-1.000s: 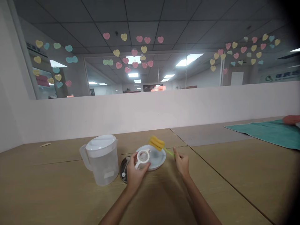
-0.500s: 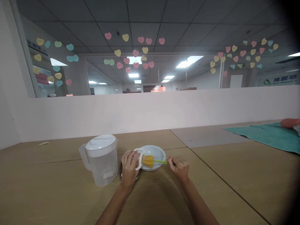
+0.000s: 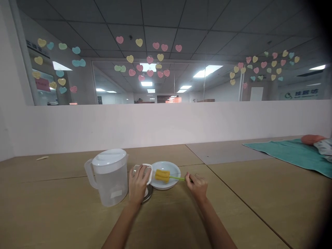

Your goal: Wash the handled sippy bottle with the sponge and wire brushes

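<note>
Above the near-left rim of a white bowl [image 3: 166, 186], my left hand [image 3: 138, 183] is closed around a clear container with a white rim [image 3: 149, 174]. It lies tipped sideways, its rim toward the right; the palm hides most of its body. My right hand [image 3: 197, 185] grips the thin green handle of a bottle brush. The yellow sponge head of the bottle brush [image 3: 162, 175] is over the bowl, just outside the container's mouth. Partly covered by my left hand, a dark round dish [image 3: 148, 196] with something white on it sits on the table.
A translucent lidded pitcher [image 3: 111, 183] stands close to my left hand. On the far right lies a teal towel [image 3: 287, 152] with an orange-red item [image 3: 312, 139] on it. A pale flat sliver [image 3: 42, 158] rests back left. Behind the table rises a white wall [image 3: 160, 124] with a window.
The sponge head has come out of the container's mouth. My left hand has shifted left with the container, uncovering more of the bowl. The view has turned slightly.
</note>
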The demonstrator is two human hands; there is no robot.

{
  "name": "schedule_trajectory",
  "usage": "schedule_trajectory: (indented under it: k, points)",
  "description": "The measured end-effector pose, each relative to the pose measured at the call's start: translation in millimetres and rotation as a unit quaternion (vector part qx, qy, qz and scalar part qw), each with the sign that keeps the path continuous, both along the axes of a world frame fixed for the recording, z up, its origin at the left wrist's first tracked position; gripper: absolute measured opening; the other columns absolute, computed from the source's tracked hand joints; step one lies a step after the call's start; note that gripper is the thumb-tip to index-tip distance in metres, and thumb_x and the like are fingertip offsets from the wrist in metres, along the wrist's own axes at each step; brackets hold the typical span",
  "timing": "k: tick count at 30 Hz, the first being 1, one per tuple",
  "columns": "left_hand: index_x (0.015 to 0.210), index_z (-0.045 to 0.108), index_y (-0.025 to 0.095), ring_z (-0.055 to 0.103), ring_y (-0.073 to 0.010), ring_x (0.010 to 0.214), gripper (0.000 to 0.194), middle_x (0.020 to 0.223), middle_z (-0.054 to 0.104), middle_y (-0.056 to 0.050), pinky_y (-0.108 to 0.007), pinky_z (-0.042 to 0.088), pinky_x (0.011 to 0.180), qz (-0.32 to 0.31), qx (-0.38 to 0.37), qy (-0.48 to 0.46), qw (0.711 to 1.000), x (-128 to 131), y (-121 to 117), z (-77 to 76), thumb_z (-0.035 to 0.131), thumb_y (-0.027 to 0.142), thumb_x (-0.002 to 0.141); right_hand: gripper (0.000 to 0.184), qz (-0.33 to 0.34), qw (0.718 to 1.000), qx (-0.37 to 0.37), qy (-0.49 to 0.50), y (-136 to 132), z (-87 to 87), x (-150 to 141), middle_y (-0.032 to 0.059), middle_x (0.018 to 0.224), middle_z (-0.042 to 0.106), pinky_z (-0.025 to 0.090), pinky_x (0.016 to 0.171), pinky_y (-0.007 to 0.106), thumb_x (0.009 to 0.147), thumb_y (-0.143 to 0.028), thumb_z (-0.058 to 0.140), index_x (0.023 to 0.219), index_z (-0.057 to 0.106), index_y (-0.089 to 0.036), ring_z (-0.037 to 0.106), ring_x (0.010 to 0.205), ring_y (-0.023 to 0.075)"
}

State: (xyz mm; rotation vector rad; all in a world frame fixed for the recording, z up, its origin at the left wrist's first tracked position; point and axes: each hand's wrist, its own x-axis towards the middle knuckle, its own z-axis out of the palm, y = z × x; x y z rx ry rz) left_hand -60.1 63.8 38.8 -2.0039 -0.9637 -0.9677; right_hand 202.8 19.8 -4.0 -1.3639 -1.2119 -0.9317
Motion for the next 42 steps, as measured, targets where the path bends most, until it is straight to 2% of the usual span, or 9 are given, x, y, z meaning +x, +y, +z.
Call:
schedule_trajectory:
  k: [2, 6, 12, 16, 21, 33, 36, 38, 42]
  points:
    - [0.115, 0.056, 0.026, 0.049, -0.0245, 0.115, 0.041, 0.119, 0.059, -0.006, -0.048, 0.018, 0.105, -0.003, -0.007, 0.017, 1.0, -9, 5, -2.9, 0.04, 0.007, 0.082, 0.049, -0.043, 0.987, -0.068, 0.139, 0, -1.1, 8, 0.0051, 0.046, 0.055, 0.025, 0.049, 0.024, 0.09, -0.037, 0.036, 0.051, 0.06, -0.018, 0.046, 0.045, 0.0122]
    - [0.117, 0.054, 0.028, 0.047, -0.0245, 0.118, 0.046, 0.121, 0.058, -0.004, -0.048, 0.014, 0.107, -0.021, -0.049, -0.046, 0.998, -16, 6, -6.1, 0.045, 0.007, 0.078, 0.061, -0.06, 0.889, -0.214, 0.4, -1, 0.4, 18, 0.0124, 0.072, 0.067, 0.032, 0.051, 0.026, 0.091, -0.05, 0.018, 0.081, 0.069, -0.017, 0.059, 0.062, 0.0213]
    - [0.113, 0.054, 0.019, 0.057, -0.0255, 0.098, 0.052, 0.107, 0.063, -0.009, -0.04, 0.042, 0.088, -0.081, -0.182, -0.297, 0.934, 11, -13, -13.4, 0.065, 0.044, 0.069, 0.053, -0.023, 0.831, -0.425, 0.359, 10, -9.3, 17, 0.016, 0.097, 0.066, 0.039, 0.058, 0.028, 0.093, -0.037, 0.015, 0.104, 0.061, -0.013, 0.063, 0.083, 0.025]
    - [0.114, 0.054, 0.018, 0.059, -0.0224, 0.098, 0.064, 0.11, 0.062, -0.009, -0.032, 0.048, 0.084, -0.232, -0.3, -0.278, 0.883, 37, -38, -29.9, 0.07, 0.05, 0.061, 0.036, 0.003, 0.831, -0.469, 0.298, 13, -14.9, 6, 0.0137, 0.092, 0.067, 0.041, 0.062, 0.029, 0.089, -0.032, 0.032, 0.091, 0.064, -0.015, 0.063, 0.084, 0.0252]
    - [0.113, 0.055, 0.022, 0.055, -0.0221, 0.103, 0.061, 0.113, 0.059, -0.008, -0.034, 0.046, 0.09, -0.308, -0.356, -0.162, 0.867, 50, -60, -41.9, 0.069, 0.052, 0.063, 0.028, 0.024, 0.843, -0.493, 0.213, 14, -15.4, -3, 0.0127, 0.09, 0.067, 0.041, 0.065, 0.028, 0.084, -0.029, 0.04, 0.082, 0.065, -0.016, 0.063, 0.085, 0.0243]
    - [0.125, 0.047, 0.021, 0.052, -0.026, 0.103, 0.082, 0.111, 0.059, -0.011, -0.041, 0.041, 0.091, -0.235, -0.296, -0.136, 0.916, 34, -44, -49.7, 0.063, 0.066, 0.059, 0.031, 0.053, 0.815, -0.565, 0.12, 8, -13.3, -1, 0.0129, 0.08, 0.068, 0.036, 0.057, 0.027, 0.079, -0.038, 0.045, 0.07, 0.065, -0.016, 0.063, 0.076, 0.0242]
    - [0.122, 0.049, 0.02, 0.047, -0.0249, 0.111, 0.062, 0.118, 0.055, -0.01, -0.041, 0.037, 0.096, -0.227, -0.256, -0.167, 0.925, 18, -33, -41.8, 0.054, 0.058, 0.073, 0.03, 0.053, 0.842, -0.51, 0.165, 4, -6.0, 0, 0.0097, 0.078, 0.067, 0.033, 0.056, 0.026, 0.082, -0.033, 0.04, 0.07, 0.063, -0.017, 0.062, 0.074, 0.0218]
    - [0.114, 0.054, 0.02, 0.048, -0.023, 0.11, 0.043, 0.116, 0.057, -0.009, -0.042, 0.036, 0.095, -0.167, -0.252, -0.231, 0.925, 6, -22, -36.4, 0.041, 0.048, 0.085, 0.032, 0.07, 0.86, -0.456, 0.216, 7, -6.0, 2, 0.0074, 0.077, 0.067, 0.033, 0.056, 0.025, 0.085, -0.034, 0.037, 0.074, 0.062, -0.018, 0.061, 0.073, 0.0193]
    - [0.104, 0.059, 0.02, 0.051, -0.0218, 0.103, 0.043, 0.108, 0.062, -0.007, -0.041, 0.038, 0.091, -0.055, -0.312, -0.28, 0.906, -7, 3, -34.9, 0.028, 0.045, 0.089, 0.039, 0.173, 0.851, -0.386, 0.311, 30, -17.1, 3, 0.0054, 0.08, 0.066, 0.036, 0.059, 0.023, 0.087, -0.047, 0.034, 0.084, 0.06, -0.018, 0.06, 0.073, 0.0177]
